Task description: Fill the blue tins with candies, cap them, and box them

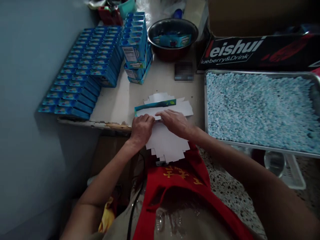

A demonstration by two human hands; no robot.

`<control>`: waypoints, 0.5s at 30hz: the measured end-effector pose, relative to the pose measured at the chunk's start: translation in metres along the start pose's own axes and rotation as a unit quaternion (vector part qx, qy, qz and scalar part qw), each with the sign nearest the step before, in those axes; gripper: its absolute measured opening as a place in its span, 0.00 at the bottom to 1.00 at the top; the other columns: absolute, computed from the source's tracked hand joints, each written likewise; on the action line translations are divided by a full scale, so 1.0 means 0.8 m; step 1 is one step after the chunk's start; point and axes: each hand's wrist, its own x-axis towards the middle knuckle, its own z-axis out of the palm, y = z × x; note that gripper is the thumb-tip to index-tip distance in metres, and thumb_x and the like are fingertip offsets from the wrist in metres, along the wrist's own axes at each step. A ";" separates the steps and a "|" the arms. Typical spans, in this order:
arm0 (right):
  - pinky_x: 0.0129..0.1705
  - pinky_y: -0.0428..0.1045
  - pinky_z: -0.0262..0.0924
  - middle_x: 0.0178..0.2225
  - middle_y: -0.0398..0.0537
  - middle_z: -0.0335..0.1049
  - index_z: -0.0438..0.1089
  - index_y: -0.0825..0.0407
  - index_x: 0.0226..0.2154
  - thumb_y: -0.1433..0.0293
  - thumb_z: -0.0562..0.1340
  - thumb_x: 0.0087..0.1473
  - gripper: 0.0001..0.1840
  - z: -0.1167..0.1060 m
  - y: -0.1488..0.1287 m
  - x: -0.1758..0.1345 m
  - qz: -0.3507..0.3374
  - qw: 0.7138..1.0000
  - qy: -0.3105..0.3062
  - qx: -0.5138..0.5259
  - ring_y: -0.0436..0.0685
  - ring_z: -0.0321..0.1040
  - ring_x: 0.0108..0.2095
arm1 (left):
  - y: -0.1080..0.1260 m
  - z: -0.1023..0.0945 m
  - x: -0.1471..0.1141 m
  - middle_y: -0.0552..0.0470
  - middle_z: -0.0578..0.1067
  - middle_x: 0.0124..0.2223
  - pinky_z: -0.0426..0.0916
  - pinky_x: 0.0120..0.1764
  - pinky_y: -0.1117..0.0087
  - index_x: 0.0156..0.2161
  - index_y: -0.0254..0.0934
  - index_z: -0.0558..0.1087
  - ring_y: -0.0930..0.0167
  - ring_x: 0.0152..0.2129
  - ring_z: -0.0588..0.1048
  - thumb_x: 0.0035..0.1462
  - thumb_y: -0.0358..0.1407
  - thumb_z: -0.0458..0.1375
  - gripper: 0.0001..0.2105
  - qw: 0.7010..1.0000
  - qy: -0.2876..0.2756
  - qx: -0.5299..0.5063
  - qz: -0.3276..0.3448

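Note:
A flat white carton blank (167, 141), printed blue-green on its other side, lies over the table's front edge, with more blanks under it. Along its far part a strip with a blue-green face (155, 105) is folded up. My left hand (142, 131) is closed on the near left side of the fold, fingers curled. My right hand (174, 124) bends over the card just to the right, its fingertips pressing the fold beside my left hand. Both thumbs are mostly hidden.
Rows of blue boxes (82, 71) stand at the left, with a taller stack (135, 43) beside them. Behind is a metal bowl (172, 53) of blue packets. A metal tray (206, 106) of pale blue pieces lies right, before a large black carton (232, 55).

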 end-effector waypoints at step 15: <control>0.57 0.60 0.57 0.56 0.62 0.74 0.78 0.52 0.52 0.70 0.53 0.78 0.17 0.018 0.021 0.003 0.101 0.988 0.020 -0.118 0.69 0.65 0.56 | -0.026 0.044 0.055 0.44 0.80 0.45 0.64 0.47 0.60 0.44 0.41 0.76 0.57 0.46 0.74 0.80 0.50 0.54 0.16 0.993 0.066 -0.093 -0.016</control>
